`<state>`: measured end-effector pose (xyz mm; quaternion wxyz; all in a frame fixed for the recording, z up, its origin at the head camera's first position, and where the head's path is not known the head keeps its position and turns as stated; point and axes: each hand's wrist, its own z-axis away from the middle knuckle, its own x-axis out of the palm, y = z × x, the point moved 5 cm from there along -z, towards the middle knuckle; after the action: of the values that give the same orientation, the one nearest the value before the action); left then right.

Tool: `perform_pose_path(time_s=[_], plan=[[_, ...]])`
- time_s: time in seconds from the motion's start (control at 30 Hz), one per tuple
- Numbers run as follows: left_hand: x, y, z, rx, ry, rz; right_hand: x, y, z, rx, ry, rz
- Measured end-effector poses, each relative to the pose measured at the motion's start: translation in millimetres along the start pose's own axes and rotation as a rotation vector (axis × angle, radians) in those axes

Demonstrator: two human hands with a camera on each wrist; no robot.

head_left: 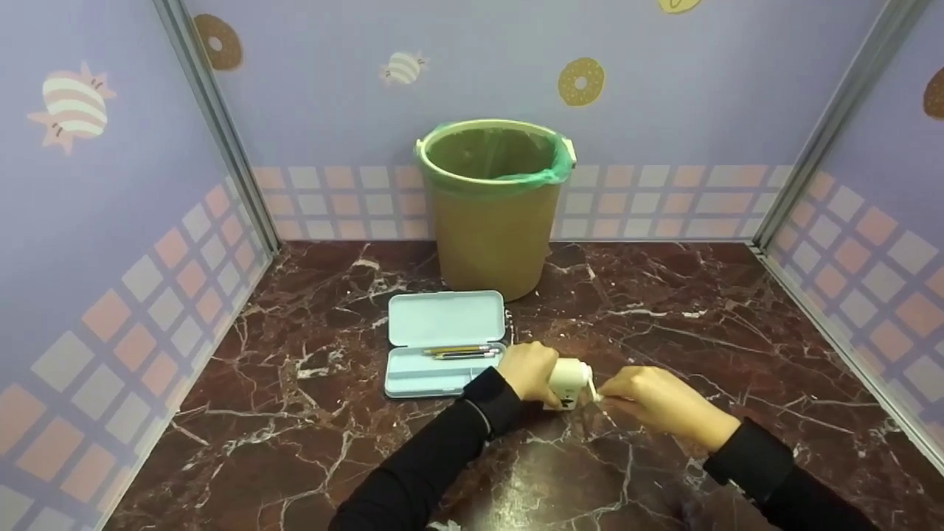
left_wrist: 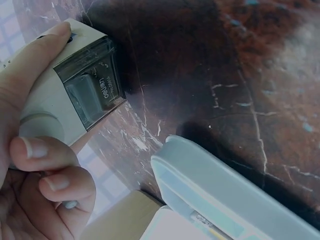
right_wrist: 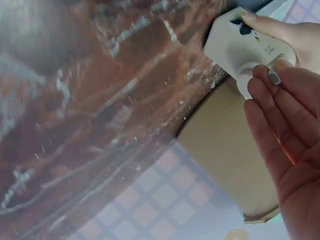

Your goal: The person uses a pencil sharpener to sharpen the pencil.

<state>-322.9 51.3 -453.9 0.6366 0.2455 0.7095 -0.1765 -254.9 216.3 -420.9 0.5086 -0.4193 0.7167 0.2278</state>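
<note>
A cream pencil sharpener (head_left: 568, 381) with a dark printed figure is at the centre of the table. My left hand (head_left: 529, 370) grips its body, thumb along the side; in the left wrist view, a clear dark shavings drawer (left_wrist: 95, 85) faces the camera. Between curled left fingers (left_wrist: 60, 182) a small grey rounded end (left_wrist: 70, 204) peeks out; what it belongs to is hidden. My right hand (head_left: 656, 402) pinches the sharpener's crank handle (head_left: 593, 386) on the right side. Close up in the right wrist view, the crank's grey knob end (right_wrist: 274, 77) shows between the fingertips.
Just left of my left hand, a light blue pencil case (head_left: 446, 317) lies open with pencils (head_left: 461, 352) in its tray. Behind it stands a tan bin (head_left: 494, 236) with a green liner (head_left: 549, 175). Patterned walls (head_left: 472, 88) enclose the dark marbled table (head_left: 295, 435).
</note>
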Motion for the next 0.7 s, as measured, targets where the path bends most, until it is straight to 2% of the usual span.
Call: perform_pose_path(time_s=[0.23,0.47,0.7], plan=[[-2.3,1.9,0.1,0.037,-0.016,-0.020,-16.4,7.7,-12.1,0.010,0.053,0.036],[-2.1,0.4,-0.9,0.035,-0.019,-0.019,-18.2,16.1,-17.6,0.067,0.018,0.045],[1.7,-1.7,-2.1,0.040,-0.012,-0.036,-20.3,19.6,-21.3,0.084,0.003,0.051]])
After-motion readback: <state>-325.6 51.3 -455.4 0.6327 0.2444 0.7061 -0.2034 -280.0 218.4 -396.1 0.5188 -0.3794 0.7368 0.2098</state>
